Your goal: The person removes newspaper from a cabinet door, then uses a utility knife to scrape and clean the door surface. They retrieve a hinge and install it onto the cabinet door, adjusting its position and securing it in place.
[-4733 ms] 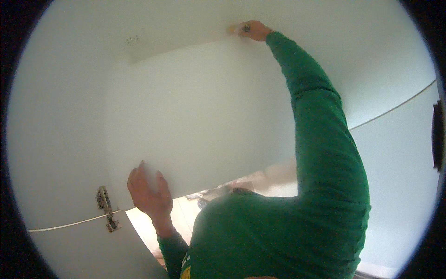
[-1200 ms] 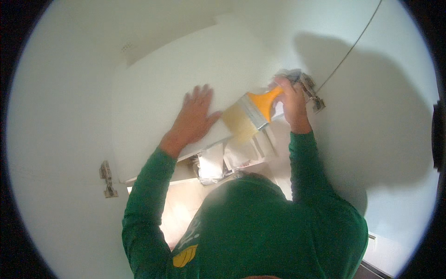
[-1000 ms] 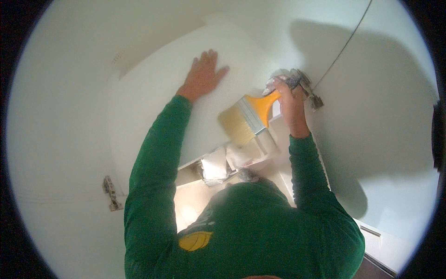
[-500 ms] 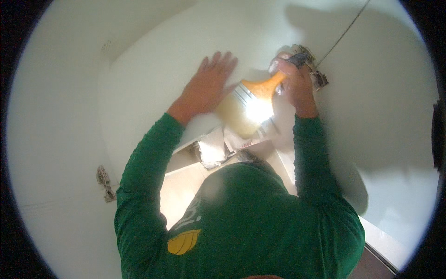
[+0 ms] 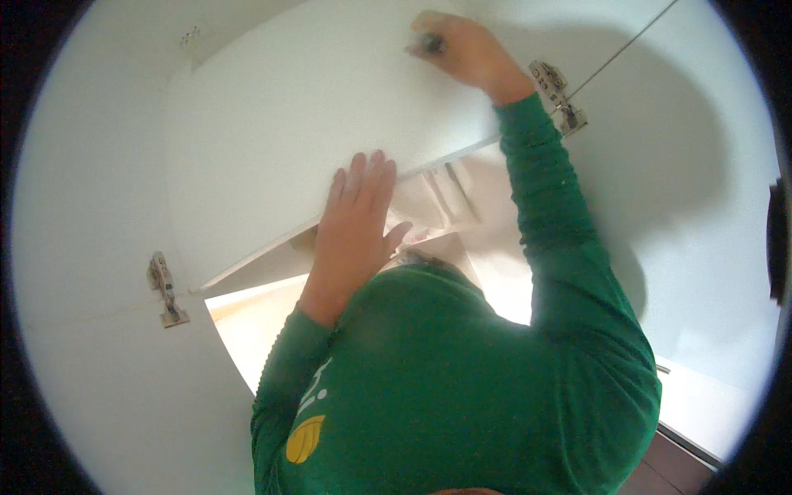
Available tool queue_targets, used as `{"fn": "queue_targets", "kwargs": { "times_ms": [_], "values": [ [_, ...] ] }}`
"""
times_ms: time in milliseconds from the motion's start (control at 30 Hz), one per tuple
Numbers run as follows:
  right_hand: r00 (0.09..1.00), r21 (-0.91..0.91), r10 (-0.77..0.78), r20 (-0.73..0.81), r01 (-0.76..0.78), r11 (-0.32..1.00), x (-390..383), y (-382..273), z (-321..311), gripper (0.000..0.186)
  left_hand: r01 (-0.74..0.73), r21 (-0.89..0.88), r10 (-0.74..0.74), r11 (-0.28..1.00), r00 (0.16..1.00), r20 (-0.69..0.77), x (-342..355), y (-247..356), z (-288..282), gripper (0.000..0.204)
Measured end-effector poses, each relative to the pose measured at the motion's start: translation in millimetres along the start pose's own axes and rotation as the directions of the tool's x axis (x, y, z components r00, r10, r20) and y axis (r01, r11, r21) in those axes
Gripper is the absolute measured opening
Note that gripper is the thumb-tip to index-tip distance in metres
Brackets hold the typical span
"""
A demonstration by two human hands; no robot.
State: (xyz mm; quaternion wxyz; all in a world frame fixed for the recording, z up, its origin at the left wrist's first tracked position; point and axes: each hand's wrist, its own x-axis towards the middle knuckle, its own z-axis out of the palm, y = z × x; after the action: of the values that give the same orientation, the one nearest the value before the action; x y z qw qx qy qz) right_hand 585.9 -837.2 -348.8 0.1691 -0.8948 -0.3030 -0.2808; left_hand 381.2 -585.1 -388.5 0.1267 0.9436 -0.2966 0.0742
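Note:
My right hand (image 5: 466,49) is raised to the top of the view, its fingers curled round the paintbrush. Of the paintbrush, only the dark handle end (image 5: 431,43) shows clearly; its orange grip and bristles are hidden or blurred. My left hand (image 5: 351,231) lies with fingers stretched out over the front edge of a white panel (image 5: 272,148) and holds nothing. Both fists of fabric at my wrists are green sleeves (image 5: 540,173). Whether the bristles touch the panel cannot be seen.
Metal hinges sit on the white walls at left (image 5: 167,290) and right (image 5: 561,99) of the panel. Below its edge, a bright opening shows pale objects (image 5: 441,198). A thin dark seam (image 5: 623,51) crosses the upper right wall.
My right hand has moved up and left from beside the right hinge, and the brush has turned so its wide bristles no longer show. My left hand has come down toward the panel's edge.

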Motion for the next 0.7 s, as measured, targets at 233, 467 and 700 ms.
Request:
{"fn": "queue_targets", "kwargs": {
  "times_ms": [233, 467, 700],
  "values": [
    [0.983, -0.137, 0.066, 0.169, -0.042, 0.990, 6, -71, 12, 0.034, 0.131, 0.005, -0.130, 0.991, 0.987, -0.098, -54, -16, 12, 0.077],
    [0.998, -0.282, 0.025, 0.061, -0.007, 0.959, -16, -100, 29, 0.031, 0.476, 0.100, -0.453, 0.874, 0.872, -0.188, -119, -36, 12, 0.081],
    [0.918, -0.090, -0.062, 0.392, 0.105, 0.990, -9, -221, 4, 0.021, 0.677, 0.065, -0.602, 0.733, 0.690, -0.402, -201, -99, 5, 0.079]
  ]
}}
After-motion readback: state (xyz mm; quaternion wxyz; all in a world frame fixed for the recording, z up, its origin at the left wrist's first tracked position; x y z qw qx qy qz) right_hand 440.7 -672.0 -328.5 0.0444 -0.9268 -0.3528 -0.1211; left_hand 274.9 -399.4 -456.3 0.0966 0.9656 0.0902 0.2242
